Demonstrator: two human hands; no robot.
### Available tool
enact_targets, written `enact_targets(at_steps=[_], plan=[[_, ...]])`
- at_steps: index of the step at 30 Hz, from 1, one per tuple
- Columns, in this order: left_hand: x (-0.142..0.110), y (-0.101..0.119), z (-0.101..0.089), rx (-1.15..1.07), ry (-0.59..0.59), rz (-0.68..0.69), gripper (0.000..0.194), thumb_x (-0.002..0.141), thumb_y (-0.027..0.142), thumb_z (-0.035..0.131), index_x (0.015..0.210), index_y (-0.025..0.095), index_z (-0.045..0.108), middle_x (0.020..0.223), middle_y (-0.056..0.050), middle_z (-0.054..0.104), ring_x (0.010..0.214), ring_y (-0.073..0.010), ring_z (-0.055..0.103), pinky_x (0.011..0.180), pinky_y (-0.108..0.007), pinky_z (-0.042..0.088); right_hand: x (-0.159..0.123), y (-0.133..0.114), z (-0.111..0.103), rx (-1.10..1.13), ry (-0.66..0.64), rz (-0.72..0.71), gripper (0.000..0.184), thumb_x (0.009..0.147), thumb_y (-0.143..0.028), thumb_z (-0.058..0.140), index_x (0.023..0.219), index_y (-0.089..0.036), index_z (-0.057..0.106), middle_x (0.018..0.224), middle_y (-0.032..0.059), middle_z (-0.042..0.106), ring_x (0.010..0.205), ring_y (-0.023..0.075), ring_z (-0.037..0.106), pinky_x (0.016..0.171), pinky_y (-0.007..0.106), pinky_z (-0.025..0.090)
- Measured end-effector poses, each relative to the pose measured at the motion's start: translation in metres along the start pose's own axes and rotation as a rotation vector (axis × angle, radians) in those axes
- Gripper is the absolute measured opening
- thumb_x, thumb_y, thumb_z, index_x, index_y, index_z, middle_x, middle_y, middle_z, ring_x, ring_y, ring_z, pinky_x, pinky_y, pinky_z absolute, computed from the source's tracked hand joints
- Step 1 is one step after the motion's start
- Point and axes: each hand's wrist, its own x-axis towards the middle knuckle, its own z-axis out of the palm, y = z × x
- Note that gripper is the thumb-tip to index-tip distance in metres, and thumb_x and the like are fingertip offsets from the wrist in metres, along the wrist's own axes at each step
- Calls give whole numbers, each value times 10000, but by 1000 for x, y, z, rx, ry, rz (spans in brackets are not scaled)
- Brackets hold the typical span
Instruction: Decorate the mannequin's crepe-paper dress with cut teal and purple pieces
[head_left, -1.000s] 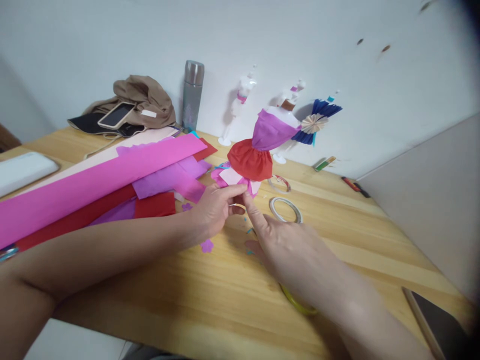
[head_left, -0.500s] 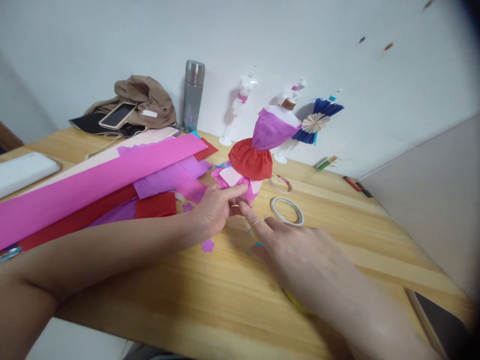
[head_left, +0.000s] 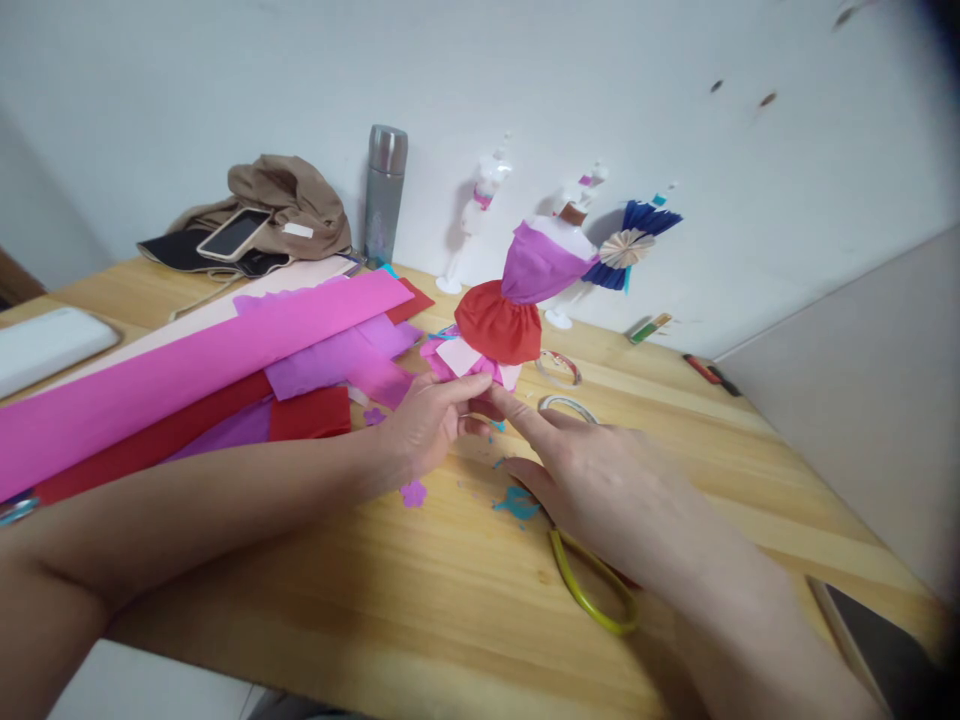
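A small white mannequin (head_left: pixel 566 234) leans to the right, wearing a purple crepe-paper top (head_left: pixel 540 265), a red gathered skirt (head_left: pixel 499 325) and a pink paper layer (head_left: pixel 444 362) with pale pink petals below. My left hand (head_left: pixel 435 425) is closed under the skirt, its thumb on the lower edge of the pink layer. The mannequin's stand is hidden by my hands. The index finger of my right hand (head_left: pixel 592 480) stretches to that same edge, touching beside my left thumb. Its thumb is apart, and nothing shows in this hand.
Yellow-handled scissors (head_left: pixel 622 625) lie partly under my right hand, near blue paper scraps (head_left: pixel 519 503). A tape roll (head_left: pixel 570 405) is behind it. Crepe paper (head_left: pixel 225 350) spreads at left. A steel flask (head_left: pixel 385 200) and other mannequins (head_left: pixel 491 180) stand by the wall.
My right hand has shifted slightly up, its index finger now reaching the pink edge. Its thumb has lifted, uncovering the yellow scissor handle and blue scraps.
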Motion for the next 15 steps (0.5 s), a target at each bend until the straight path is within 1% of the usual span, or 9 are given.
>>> enact_targets(at_steps=[2, 4, 6, 8, 11, 15], plan=[[-1, 0, -1, 1, -27, -15, 252, 768, 351, 840, 840, 175, 674, 820, -27, 684, 753, -148, 639, 621, -255, 444, 0, 0, 1, 9, 8, -7, 787, 926, -121, 623, 1644, -279, 344, 817, 20, 746, 577, 237, 704, 504, 308, 331], [-2, 0, -1, 1, -61, -29, 280, 761, 378, 847, 827, 170, 671, 834, -37, 683, 774, -156, 641, 631, -260, 445, 1, 0, 0, 20, -6, -1, 742, 941, -131, 612, 1636, -244, 378, 861, 53, 771, 589, 248, 717, 504, 319, 353], [-2, 0, -2, -2, -85, -33, 298, 757, 393, 851, 843, 170, 674, 863, -46, 688, 796, -164, 647, 638, -267, 445, 1, -1, -3, 24, -19, 13, 701, 949, -126, 603, 1619, -210, 417, 906, 88, 790, 605, 259, 732, 501, 329, 361], [-2, 0, -2, -4, -96, -35, 302, 752, 392, 848, 857, 170, 672, 877, -50, 691, 799, -170, 651, 638, -273, 443, 1, -2, -6, 25, -18, 17, 686, 950, -113, 599, 1610, -198, 435, 920, 101, 797, 617, 262, 740, 499, 332, 356], [-1, 0, -3, -15, -84, -44, 293, 744, 385, 829, 825, 171, 646, 837, -43, 676, 770, -170, 644, 630, -280, 447, 0, -2, -9, 24, 7, 7, 647, 949, -110, 601, 1572, -231, 479, 907, 84, 791, 584, 237, 715, 493, 325, 323], [-1, 1, -2, -18, -39, -46, 284, 733, 382, 811, 813, 175, 632, 795, -27, 660, 728, -162, 636, 603, -275, 451, -2, 2, -4, 38, 52, -19, 604, 918, -104, 623, 1487, -291, 550, 843, 28, 767, 542, 194, 660, 498, 310, 252]])
